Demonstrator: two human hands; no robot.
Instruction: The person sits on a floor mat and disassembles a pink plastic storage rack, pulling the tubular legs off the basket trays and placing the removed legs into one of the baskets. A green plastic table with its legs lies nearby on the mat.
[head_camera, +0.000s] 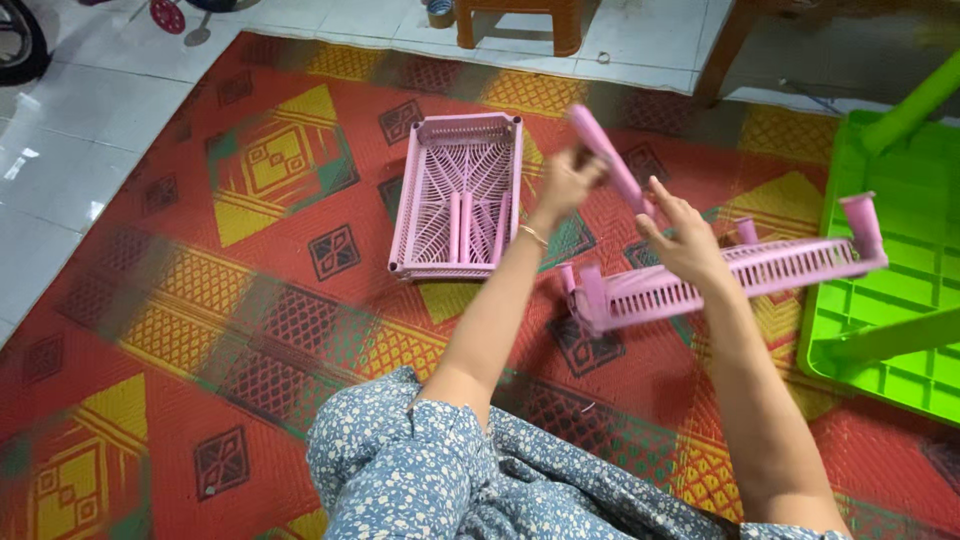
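Hands assembling a pink plastic rack over a patterned mat.

Left hand, fingers clamped on a pink tube, holds it tilted toward 11 o'clock, blurred. Right hand, fingers apart, rests against the long pink shelf, which runs toward 3 o'clock with short posts standing up. Second pink basket lies flat on the mat at 9 o'clock of the hands; green upturned table sits at 3 o'clock.
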